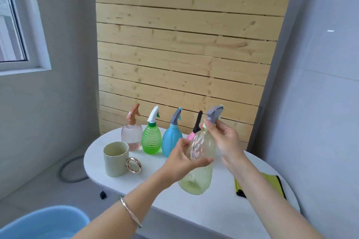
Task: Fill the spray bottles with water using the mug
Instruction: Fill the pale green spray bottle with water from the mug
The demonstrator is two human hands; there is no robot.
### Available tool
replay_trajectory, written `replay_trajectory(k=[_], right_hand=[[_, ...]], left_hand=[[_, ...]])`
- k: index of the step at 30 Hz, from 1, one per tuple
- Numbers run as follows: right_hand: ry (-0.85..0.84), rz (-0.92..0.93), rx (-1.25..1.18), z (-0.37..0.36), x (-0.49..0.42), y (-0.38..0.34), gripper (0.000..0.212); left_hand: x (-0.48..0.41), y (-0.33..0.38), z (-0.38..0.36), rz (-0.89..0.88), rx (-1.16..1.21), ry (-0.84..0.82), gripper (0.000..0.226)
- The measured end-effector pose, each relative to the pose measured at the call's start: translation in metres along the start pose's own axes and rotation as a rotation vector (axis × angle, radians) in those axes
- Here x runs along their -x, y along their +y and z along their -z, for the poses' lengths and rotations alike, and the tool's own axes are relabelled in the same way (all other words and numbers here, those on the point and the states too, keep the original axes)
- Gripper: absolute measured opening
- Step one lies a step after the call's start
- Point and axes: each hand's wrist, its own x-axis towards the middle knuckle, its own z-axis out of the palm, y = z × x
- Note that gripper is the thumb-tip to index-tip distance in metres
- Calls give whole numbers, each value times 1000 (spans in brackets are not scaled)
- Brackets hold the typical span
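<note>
Fingers [204, 160] of the left hand [178, 163] curl round the pale bottle [202, 142]; right fingers [210, 125] pinch its grey sprayer [213, 114].

Mug [116, 161] left on table [155, 190] — bottle row [172, 139] behind; cloth [272, 182] far right.

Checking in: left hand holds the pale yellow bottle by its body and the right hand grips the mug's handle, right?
Not quite. In the head view the right hand pinches the grey spray head of that pale yellow bottle, not the mug, which stands untouched on the table. The left hand does hold the bottle's body.
</note>
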Motion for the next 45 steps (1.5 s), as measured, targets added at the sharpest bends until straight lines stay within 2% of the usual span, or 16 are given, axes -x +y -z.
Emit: replay_trajectory(k=[5,9,12,13,15,17,20,23,27,30,32,35,36,38,42,45], right_hand=[[-272,-107,-280,-20,8,-17,40],[-247,-64,-366,-53,17,-23,29],[-132,24,-289,-77,22,-19,17],[-128,22,-287,-83,25,-17,17],[-149,-1,-292,-95,31,-18,19],[-184,-7,-268,-100,32,-21,22],[-292,-61,-295,-102,33,-23,25],[-269,-123,-347,-106,35,-18,25],[-181,-75,-345,-114,39,-9,26],[-178,-39,-298,-122,42,-8,22],[-203,-41,-275,-124,41,-12,23],[-218,-96,-296,-123,36,-14,31],[-211,-117,-315,-122,35,-12,36],[-196,-129,-362,-123,34,-8,38],[-181,-93,-379,-126,37,-8,19],[-157,5,-335,-122,27,-19,13]], left_hand=[[32,30,41,92,174,-236,27],[49,33,63,116,162,-155,34],[63,34,66,33,103,73,9],[67,35,67,-11,63,94,16],[71,30,66,-123,-55,136,60],[73,26,74,-162,-94,213,77],[77,27,96,-19,120,74,62],[81,23,107,111,167,-63,53],[78,24,94,-38,33,190,43],[78,24,94,-141,-89,308,69],[79,27,102,-103,-30,253,70],[82,32,110,27,123,10,37],[82,32,110,50,121,-22,38],[84,31,104,58,71,-18,43],[89,32,95,32,17,92,57],[90,21,104,80,-46,78,62]])
